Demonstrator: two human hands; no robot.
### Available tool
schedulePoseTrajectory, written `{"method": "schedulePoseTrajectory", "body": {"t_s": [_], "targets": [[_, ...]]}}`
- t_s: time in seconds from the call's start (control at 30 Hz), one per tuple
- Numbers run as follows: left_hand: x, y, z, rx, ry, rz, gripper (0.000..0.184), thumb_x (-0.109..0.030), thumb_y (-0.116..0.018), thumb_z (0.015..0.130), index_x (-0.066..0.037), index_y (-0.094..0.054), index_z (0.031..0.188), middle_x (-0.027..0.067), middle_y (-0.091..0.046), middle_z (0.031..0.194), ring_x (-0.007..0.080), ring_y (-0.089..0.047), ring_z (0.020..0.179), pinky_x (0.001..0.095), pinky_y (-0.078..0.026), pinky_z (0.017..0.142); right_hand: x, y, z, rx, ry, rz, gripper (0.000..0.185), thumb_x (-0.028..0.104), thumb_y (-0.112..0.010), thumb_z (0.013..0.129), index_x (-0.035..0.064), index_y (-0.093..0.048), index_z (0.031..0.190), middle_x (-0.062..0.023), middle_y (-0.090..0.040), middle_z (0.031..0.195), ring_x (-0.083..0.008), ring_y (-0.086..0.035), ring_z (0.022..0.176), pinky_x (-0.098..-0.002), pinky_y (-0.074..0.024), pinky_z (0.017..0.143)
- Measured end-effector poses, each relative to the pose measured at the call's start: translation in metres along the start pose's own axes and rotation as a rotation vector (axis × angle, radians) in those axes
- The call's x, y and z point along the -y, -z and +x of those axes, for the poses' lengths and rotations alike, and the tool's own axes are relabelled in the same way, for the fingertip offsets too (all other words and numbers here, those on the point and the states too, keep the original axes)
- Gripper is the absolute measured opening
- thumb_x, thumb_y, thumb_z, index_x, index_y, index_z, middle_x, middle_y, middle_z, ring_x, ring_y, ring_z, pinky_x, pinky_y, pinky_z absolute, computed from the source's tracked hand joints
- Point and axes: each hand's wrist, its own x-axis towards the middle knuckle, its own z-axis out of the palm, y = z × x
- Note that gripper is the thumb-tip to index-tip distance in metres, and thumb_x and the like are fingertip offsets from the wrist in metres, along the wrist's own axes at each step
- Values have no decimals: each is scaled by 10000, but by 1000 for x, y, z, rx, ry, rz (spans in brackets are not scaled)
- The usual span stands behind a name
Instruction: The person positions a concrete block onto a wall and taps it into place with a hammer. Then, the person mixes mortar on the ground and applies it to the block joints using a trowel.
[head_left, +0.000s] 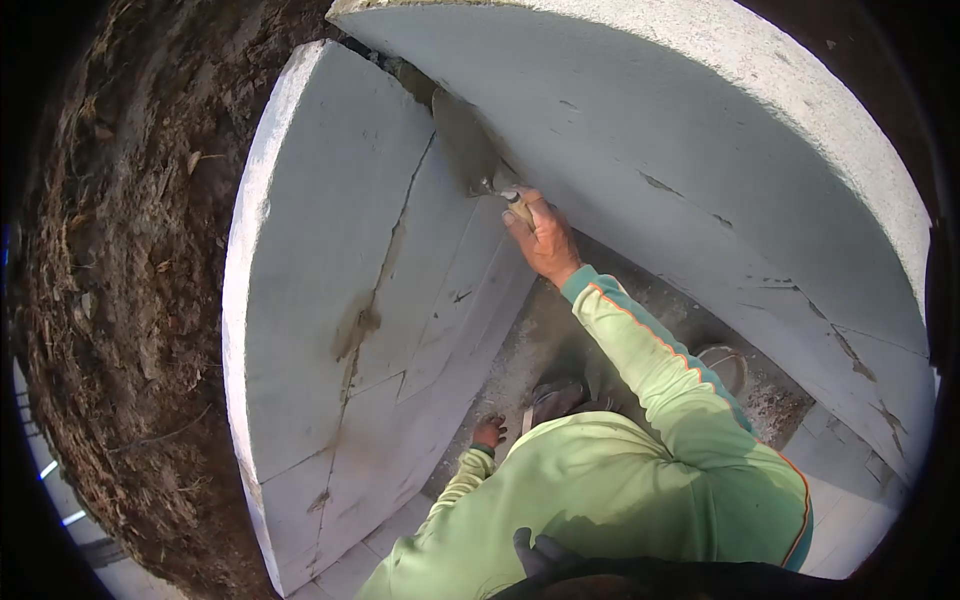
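Observation:
My right hand [546, 240] is closed around the handle of a trowel [466, 148]. The trowel's flat blade lies along the corner joint where the left block wall [300, 190] meets the right block wall [600, 110]. Grey mortar [412, 80] shows in the gap at the top of that joint, just past the blade tip. Low beside the left wall hangs my left hand [490, 431], partly in shade, its fingers loosely apart with nothing visible in them.
Outside the left wall rises a bank of brown soil [130, 280]. A round bucket-like thing [722, 368] stands on the floor near the right wall, partly behind my right arm. A mortar smear [357, 325] marks the left wall's joint. Both walls close in around my body.

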Motion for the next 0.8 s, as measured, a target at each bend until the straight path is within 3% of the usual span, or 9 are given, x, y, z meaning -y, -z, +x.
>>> {"method": "schedulePoseTrajectory", "body": {"t_s": [0.17,0.23,0.33,0.43,0.47,0.5,0.7,0.77,0.8], "targets": [[-93,-30,-86,-135,-158,76,555,-277,-663,983,-19,-527,1455,131,-667,1278,273,-679,1110,429,-565,897,-3,-29,10,177,-307,-23,426,307,-617,1003,78,-490,1339,-268,-692,1083,-491,-651,1028,-529,-515,889],[-105,-27,-84,-119,-232,136,581,-261,-674,970,-4,-518,1467,128,-669,1276,263,-682,1107,433,-565,908,-51,-43,-28,125,-302,-32,430,306,-610,996,84,-482,1342,-282,-683,1108,-499,-640,1064,-543,-498,911],[-120,-22,-60,-70,-198,326,581,-293,-695,954,-11,-554,1442,126,-681,1250,257,-673,1106,421,-564,888,-41,-26,-75,142,-397,-25,432,326,-616,1004,57,-513,1325,-258,-687,1090,-474,-657,1020,-494,-510,890],[-120,-9,-19,-49,-410,661,570,-308,-694,944,3,-583,1409,187,-683,1277,302,-657,1166,443,-536,943,-2,-29,-68,10,-302,166,351,299,-646,1018,60,-569,1262,-2,-570,726,-97,-505,566,-301,-449,526],[-132,-9,-6,-50,-458,792,579,-317,-690,937,12,-585,1401,215,-671,1302,336,-643,1198,452,-511,988,20,-29,-52,-34,-260,164,360,304,-649,1019,47,-570,1259,4,-569,727,-93,-513,574,-297,-446,528],[-138,-6,2,-42,-503,930,589,-326,-687,930,22,-587,1394,242,-660,1327,369,-629,1230,460,-485,1034,51,-24,-33,19,-366,107,482,394,-639,1010,27,-539,1305,-196,-714,993,-427,-683,958,-466,-527,858],[-172,9,25,93,-693,978,636,-371,-675,905,12,-580,1404,268,-616,1389,414,-577,1299,448,-429,1108,28,-109,-44,-33,-479,-88,519,402,-621,1010,37,-460,1343,-290,-697,1091,-497,-656,1057,-527,-507,899],[-179,11,33,145,-665,1071,621,-361,-659,917,11,-575,1408,265,-611,1399,402,-572,1312,449,-428,1107,-17,-139,-95,-154,-425,-238,475,384,-639,1000,49,-488,1299,-233,-697,943,-416,-704,866,-491,-556,752],[-180,12,33,160,-640,1117,614,-356,-651,924,10,-572,1410,263,-609,1405,397,-570,1318,450,-427,1106,-3,-128,-106,-113,-593,-71,422,376,-623,1013,57,-497,1259,-181,-654,873,-341,-661,763,-447,-533,672]]}}
